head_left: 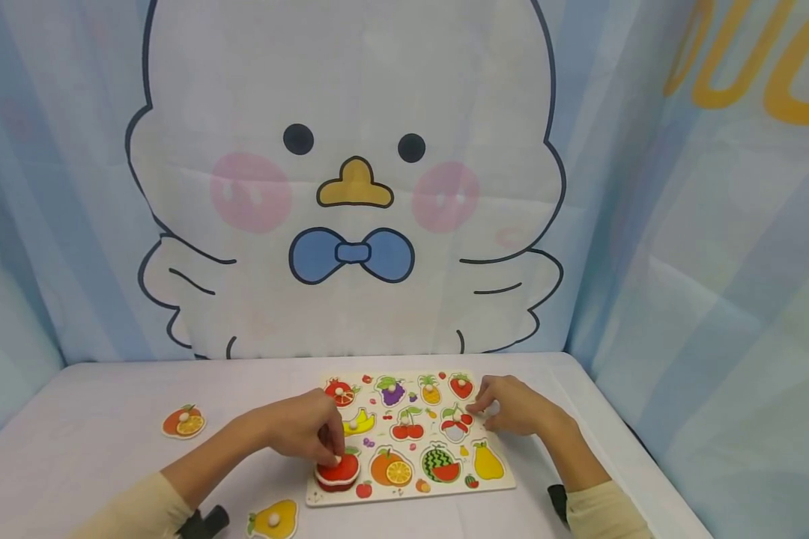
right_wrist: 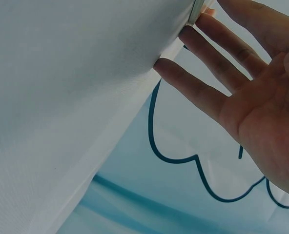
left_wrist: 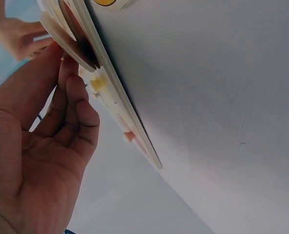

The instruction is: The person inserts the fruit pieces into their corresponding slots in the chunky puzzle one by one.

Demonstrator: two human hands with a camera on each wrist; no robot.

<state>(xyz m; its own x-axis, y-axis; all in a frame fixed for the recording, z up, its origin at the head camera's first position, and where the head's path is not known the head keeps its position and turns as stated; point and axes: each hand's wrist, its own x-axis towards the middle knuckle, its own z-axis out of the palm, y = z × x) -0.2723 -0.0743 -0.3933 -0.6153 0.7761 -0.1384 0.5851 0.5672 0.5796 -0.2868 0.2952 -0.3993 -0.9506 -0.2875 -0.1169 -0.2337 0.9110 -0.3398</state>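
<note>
A wooden fruit puzzle board [head_left: 431, 449] lies on the table with knobbed fruit pieces and printed pictures on it. Over its near left corner, my left hand [head_left: 308, 427] pinches a red apple piece [head_left: 340, 470] by its small knob. In the left wrist view the apple piece [left_wrist: 69, 44] stands tilted, its lower edge at the board [left_wrist: 120, 107]. My right hand [head_left: 512, 405] is at the board's right side with its fingers extended. The right wrist view shows fingertips [right_wrist: 186, 33] touching the board's edge and the tabletop.
On the white table [head_left: 108, 479] left of the board lie an orange piece [head_left: 183, 422] and a yellow pear piece [head_left: 273, 519] nearer the front. A curtain [head_left: 350, 322] with a cartoon duck hangs behind the table, and another panel [head_left: 728, 299] stands at the right.
</note>
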